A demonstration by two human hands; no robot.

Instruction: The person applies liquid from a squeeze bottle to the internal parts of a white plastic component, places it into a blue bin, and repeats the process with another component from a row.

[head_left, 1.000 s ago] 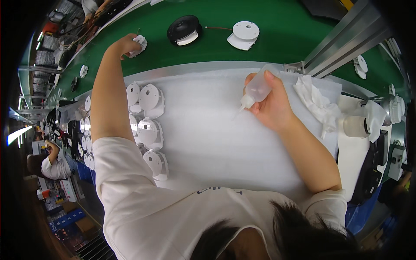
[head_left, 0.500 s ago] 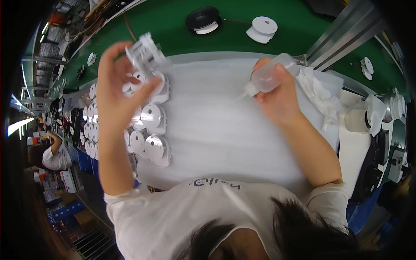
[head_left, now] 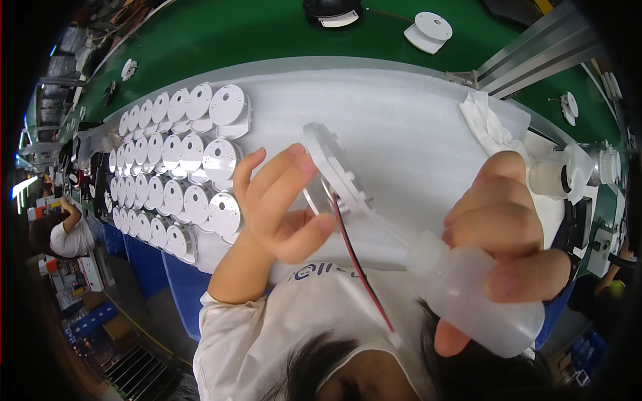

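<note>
My left hand (head_left: pixel 271 207) grips a white round plastic housing (head_left: pixel 329 155) by its edge, tilted on its side above the white sheet. A red and a black wire (head_left: pixel 354 257) hang down from its underside. Wrapped in my right hand (head_left: pixel 505 214) is a translucent squeeze bottle (head_left: pixel 491 301), held close to the camera and tipped. Its thin nozzle points at the lower edge of the housing; whether the tip touches it, I cannot tell. To the left, several similar white housings (head_left: pixel 222 160) lie in rows.
A white sheet (head_left: pixel 408 127) covers the near part of the green table (head_left: pixel 247 40). At the back are a black round unit (head_left: pixel 331 13) and another white housing (head_left: pixel 431 30). On the right stand a metal post (head_left: pixel 548 60), a crumpled white cloth (head_left: pixel 488 127) and a translucent jar (head_left: pixel 545 177).
The housing in my left hand has come from over the rows toward the middle, nearer me. My right hand has brought the bottle nearer, its nozzle now at the housing.
</note>
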